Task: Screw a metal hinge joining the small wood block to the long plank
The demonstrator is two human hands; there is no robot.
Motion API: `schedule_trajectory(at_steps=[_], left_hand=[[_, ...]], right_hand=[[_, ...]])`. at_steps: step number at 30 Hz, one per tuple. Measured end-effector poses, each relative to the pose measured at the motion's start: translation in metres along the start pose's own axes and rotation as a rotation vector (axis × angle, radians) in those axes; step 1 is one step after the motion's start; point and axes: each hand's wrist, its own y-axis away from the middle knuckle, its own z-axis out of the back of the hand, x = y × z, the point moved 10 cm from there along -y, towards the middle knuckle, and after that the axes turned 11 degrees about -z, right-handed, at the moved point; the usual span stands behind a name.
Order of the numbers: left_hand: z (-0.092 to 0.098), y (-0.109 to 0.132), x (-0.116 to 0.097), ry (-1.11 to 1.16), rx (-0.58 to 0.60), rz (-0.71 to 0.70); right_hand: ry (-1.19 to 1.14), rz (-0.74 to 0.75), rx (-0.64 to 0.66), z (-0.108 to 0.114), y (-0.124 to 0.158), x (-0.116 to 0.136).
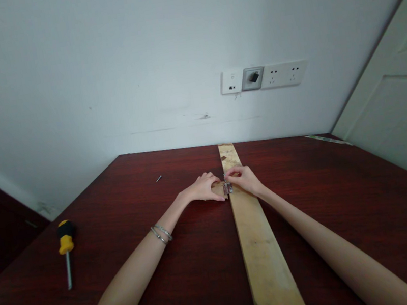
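Observation:
A long pale wooden plank (260, 246) lies lengthwise on the dark red table. Against its left edge is a small wooden block (217, 190), with my left hand (203, 188) closed around it, thumb on the near side and fingers on the far side. A small metal hinge (228, 188) spans the joint between block and plank. My right hand (244, 178) rests over the plank, its thumb and forefinger pinched just above the hinge. Whatever sits in that pinch is thin and too small to name.
To the left lies a screwdriver (65, 241) with a yellow and black handle. A small metal pin or screw (158, 178) is on the table (189, 258) beyond my left forearm. The wall behind carries a row of sockets (278, 75); a white door (406, 89) stands at right.

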Motion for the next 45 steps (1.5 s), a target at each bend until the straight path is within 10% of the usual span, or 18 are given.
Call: schedule_trajectory(at_steps=[45], left_hand=[[0.006,-0.002,-0.007,0.015,-0.043,-0.063]], right_hand=[[0.238,0.218,0.051,-0.011,0.003,0.017]])
